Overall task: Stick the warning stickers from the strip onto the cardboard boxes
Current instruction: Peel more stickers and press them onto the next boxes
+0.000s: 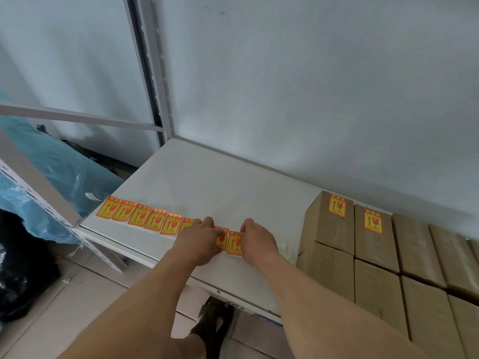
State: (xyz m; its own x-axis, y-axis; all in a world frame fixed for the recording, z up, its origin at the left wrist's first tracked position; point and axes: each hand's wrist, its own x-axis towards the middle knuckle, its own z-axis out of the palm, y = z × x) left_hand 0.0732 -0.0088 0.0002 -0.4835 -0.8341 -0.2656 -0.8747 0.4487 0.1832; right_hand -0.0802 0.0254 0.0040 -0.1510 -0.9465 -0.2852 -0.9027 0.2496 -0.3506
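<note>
Foot (215, 325) in a dark sandal on the tiled floor (51, 320), below the shelf's front edge. Both forearms reach up over that edge onto the white shelf (207, 182).

Left hand (199, 242) lies on the strip (145, 218) of yellow-and-red stickers, fingers curled down onto it, covering one sticker and part of the next. Whether it pinches or only presses, cannot tell.

Right hand (256, 242) just to the right of the left, fingers curled at the strip's right end sticker (234, 243), at its right edge. Looks like a pinch; fingertips hidden from this side.

Rest of strip runs away left of the hands, flat on the shelf, to the shelf's left corner.

Right of the hands, well apart: cardboard boxes (375, 281) packed in rows. Two rear ones nearest the hands carry stickers, first labelled box (329, 221) and second labelled box (373, 229). Others in view bare.

Beyond: grey wall (311, 86). Far left, blue plastic sheet (59, 161).
</note>
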